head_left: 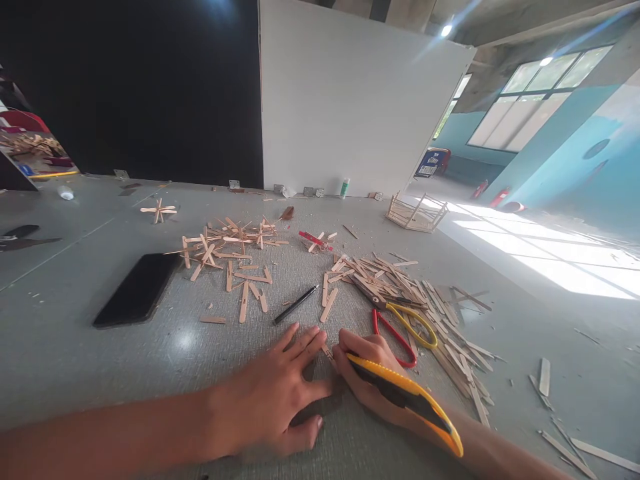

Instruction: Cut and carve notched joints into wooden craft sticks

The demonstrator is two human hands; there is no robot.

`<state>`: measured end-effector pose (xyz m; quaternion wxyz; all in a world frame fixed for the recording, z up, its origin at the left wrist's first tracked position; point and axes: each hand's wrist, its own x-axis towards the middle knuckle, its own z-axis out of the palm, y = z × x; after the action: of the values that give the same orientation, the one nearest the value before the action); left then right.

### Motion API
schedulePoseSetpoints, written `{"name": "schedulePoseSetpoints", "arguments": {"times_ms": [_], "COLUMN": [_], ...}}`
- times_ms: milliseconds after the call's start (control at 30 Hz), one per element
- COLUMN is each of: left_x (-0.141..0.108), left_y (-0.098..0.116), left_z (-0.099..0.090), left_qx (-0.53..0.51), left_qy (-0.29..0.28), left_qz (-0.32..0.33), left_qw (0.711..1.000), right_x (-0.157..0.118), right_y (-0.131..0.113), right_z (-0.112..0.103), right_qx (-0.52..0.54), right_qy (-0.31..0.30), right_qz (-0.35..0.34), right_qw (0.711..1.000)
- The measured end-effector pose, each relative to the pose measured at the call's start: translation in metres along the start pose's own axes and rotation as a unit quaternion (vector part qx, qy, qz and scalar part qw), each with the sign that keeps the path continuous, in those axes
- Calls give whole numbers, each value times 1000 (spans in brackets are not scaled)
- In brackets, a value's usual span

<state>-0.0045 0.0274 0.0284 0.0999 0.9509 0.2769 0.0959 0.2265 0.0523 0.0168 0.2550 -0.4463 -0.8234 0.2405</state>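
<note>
Fingers spread, my left hand (290, 387) lies on the grey table (175, 373), its fingertips beside a small wooden stick (328, 353). My right hand (367, 373) is closed around a yellow and black utility knife (405, 393); its fingertips are down at the same stick and hide the blade. Scissors with one red and one yellow handle (411, 325) lie just beyond my right hand. A black pen (296, 305) rests beyond my left fingertips.
Wooden sticks (465, 360) are heaped at the right, with cut pieces (243, 301) at centre left. A black phone (137, 290) lies left. Farther back are a stick frame (417, 215), a glue bottle (345, 187) and a red strip (315, 241).
</note>
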Motion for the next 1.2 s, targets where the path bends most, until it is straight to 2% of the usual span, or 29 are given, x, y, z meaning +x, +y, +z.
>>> {"name": "schedulePoseSetpoints", "arguments": {"times_ms": [333,633,1200], "left_x": [4,3,4], "left_y": [1,1,5], "left_z": [0,1,-5], "left_qx": [-3,-11,18], "left_qy": [-2,14,-22], "left_qz": [4,7,-6], "left_qw": [1000,1000,1000], "right_x": [12,15,14], "right_y": [-15,-14,-14], "right_z": [-18,-14,-12], "right_qx": [50,69,26], "right_qy": [-16,-21,-20], "right_qz": [38,54,18], "right_qw": [998,996,999]}}
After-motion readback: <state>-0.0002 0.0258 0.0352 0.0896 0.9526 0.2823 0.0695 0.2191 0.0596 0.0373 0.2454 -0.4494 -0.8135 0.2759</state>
